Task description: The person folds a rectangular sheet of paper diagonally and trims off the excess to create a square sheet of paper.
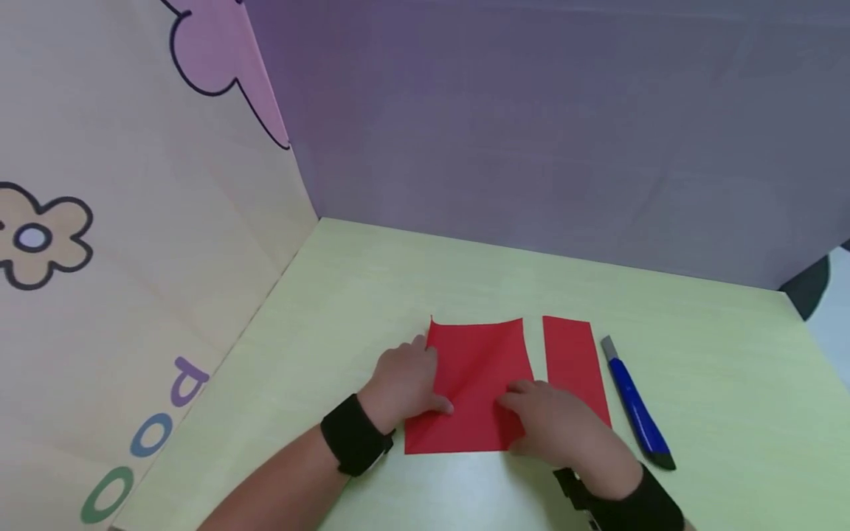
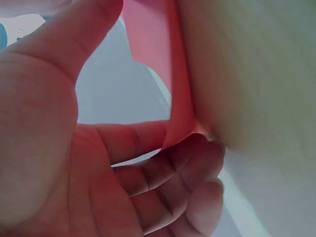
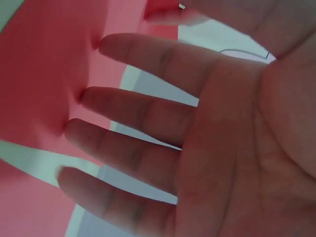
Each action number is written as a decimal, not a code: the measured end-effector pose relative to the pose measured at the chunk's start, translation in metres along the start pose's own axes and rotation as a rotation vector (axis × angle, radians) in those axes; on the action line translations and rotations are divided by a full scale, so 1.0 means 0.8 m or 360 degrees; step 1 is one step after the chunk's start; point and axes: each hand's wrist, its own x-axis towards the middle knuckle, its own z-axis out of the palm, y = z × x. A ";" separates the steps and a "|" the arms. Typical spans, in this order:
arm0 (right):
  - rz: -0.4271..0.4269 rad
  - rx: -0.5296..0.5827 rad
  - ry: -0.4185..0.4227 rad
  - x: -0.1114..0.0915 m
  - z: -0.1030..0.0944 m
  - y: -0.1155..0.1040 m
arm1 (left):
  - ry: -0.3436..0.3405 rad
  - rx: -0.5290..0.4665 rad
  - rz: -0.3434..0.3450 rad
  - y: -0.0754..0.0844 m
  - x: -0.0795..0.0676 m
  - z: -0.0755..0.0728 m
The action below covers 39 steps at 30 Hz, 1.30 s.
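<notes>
A squarish sheet of red paper [image 1: 481,361] lies on the table with its far corners curling up. At its left side my left hand [image 1: 405,383] holds the edge, thumb over the top; in the left wrist view the fingers [image 2: 202,163] curl at the raised red edge. My right hand [image 1: 558,420] is at the sheet's lower right. In the right wrist view, fairly straight, spread fingers [image 3: 133,108] touch the red paper with their tips. A narrower red paper strip [image 1: 574,354] lies just right of the sheet, partly covered by the right hand.
A blue utility knife [image 1: 636,409] lies right of the strip, blade end pointing away. The pale green table [image 1: 372,273] meets a purple-grey panel [image 1: 531,133] at the back. A white panel [image 1: 166,184] with drawn flowers and letters stands on the left.
</notes>
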 end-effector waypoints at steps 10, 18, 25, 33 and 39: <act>0.0023 -0.0097 -0.0060 -0.004 0.002 -0.011 | -0.0048 0.0456 0.0048 0.004 -0.013 -0.003; 0.0011 -0.0109 -0.0046 0.000 0.004 -0.013 | -0.0010 0.0575 0.0131 0.013 -0.021 -0.010; 0.0020 -0.0117 -0.0061 -0.002 0.004 -0.017 | -0.0235 0.0388 0.0227 0.009 -0.023 -0.013; 0.0080 -0.0173 -0.0053 -0.001 0.008 -0.020 | -0.0312 0.0334 0.0147 0.009 -0.014 -0.007; 0.0064 -0.0260 -0.0034 -0.003 0.020 -0.036 | -0.0348 0.0372 0.0162 0.011 -0.011 -0.004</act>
